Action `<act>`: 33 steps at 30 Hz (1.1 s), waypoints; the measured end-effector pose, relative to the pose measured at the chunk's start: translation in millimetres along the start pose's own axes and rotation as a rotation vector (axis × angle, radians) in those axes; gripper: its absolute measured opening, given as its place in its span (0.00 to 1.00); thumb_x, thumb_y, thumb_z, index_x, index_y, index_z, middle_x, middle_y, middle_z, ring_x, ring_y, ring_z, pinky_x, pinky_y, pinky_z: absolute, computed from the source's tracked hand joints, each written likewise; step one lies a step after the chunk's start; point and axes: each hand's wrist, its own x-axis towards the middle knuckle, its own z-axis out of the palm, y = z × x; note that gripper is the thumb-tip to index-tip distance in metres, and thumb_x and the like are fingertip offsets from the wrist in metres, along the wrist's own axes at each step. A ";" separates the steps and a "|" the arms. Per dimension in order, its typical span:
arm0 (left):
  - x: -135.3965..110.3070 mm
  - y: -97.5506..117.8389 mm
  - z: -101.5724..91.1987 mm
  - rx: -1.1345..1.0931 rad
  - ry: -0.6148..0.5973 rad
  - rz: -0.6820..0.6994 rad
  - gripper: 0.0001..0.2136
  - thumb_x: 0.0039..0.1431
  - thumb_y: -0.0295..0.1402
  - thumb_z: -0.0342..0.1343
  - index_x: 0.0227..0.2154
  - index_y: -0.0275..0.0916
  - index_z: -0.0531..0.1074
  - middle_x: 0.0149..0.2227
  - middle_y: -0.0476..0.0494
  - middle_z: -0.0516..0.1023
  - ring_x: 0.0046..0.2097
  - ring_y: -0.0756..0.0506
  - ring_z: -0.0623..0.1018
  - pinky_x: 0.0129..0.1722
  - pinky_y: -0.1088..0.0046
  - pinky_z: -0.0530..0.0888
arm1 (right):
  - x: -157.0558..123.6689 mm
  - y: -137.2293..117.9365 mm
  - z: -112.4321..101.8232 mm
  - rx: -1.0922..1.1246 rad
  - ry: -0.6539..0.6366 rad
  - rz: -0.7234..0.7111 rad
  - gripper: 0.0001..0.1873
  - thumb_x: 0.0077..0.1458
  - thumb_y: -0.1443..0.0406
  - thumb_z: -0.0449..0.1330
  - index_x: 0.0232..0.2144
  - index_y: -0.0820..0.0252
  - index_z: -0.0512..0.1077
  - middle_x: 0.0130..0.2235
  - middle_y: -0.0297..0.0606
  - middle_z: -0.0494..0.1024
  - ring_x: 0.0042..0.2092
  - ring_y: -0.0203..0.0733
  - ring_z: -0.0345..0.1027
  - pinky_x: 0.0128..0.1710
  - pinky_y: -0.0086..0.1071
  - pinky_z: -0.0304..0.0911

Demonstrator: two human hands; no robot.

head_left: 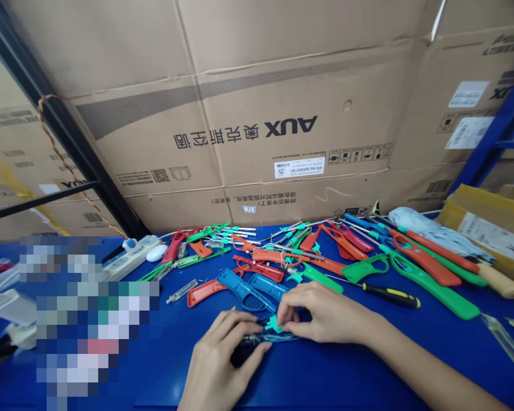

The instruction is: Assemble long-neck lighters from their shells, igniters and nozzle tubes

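My right hand (325, 314) pinches a small mint-green plastic piece (273, 324) between thumb and fingertips. Beside it, my left hand (223, 357) curls its fingers and thumb around a dark, partly clear part (251, 339), mostly covered by the fingers. Thin bluish strands (280, 338) run from that part under my right hand. Just beyond my fingers lie open blue lighter shell halves (243, 292). Left of them are an orange-red shell half (203, 293) and a clear fuel tank (182, 291).
Across the back lie several gun-shaped lighter parts, including a green shell (441, 291) at right. A black-and-yellow screwdriver (392, 295) lies past my right wrist. At left is a white power strip (131, 260); a cardboard wall (248, 97) stands behind the blue table (163, 365).
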 end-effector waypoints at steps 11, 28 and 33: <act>-2.3 3.3 0.1 0.054 -0.084 0.070 0.07 0.60 0.29 0.53 0.39 0.44 0.73 0.41 0.44 0.75 0.43 0.46 0.77 0.39 0.74 0.77 | 0.1 0.5 4.6 -0.064 -0.062 0.006 0.07 0.53 0.71 0.59 0.34 0.57 0.75 0.30 0.33 0.78 0.33 0.37 0.71 0.34 0.27 0.62; -11.3 0.2 4.6 0.246 -0.099 0.191 0.10 0.65 0.30 0.44 0.39 0.43 0.71 0.42 0.42 0.75 0.42 0.44 0.77 0.29 0.74 0.78 | 0.0 -2.9 2.3 -0.095 -0.056 -0.042 0.08 0.53 0.74 0.58 0.32 0.58 0.74 0.32 0.31 0.78 0.37 0.35 0.70 0.39 0.26 0.60; -14.9 -0.3 3.5 0.237 -0.096 0.177 0.13 0.67 0.29 0.41 0.42 0.44 0.71 0.41 0.42 0.74 0.43 0.45 0.78 0.32 0.75 0.78 | 1.0 -3.7 6.2 -0.090 -0.078 -0.060 0.07 0.54 0.74 0.57 0.32 0.59 0.73 0.34 0.32 0.79 0.38 0.35 0.70 0.41 0.25 0.59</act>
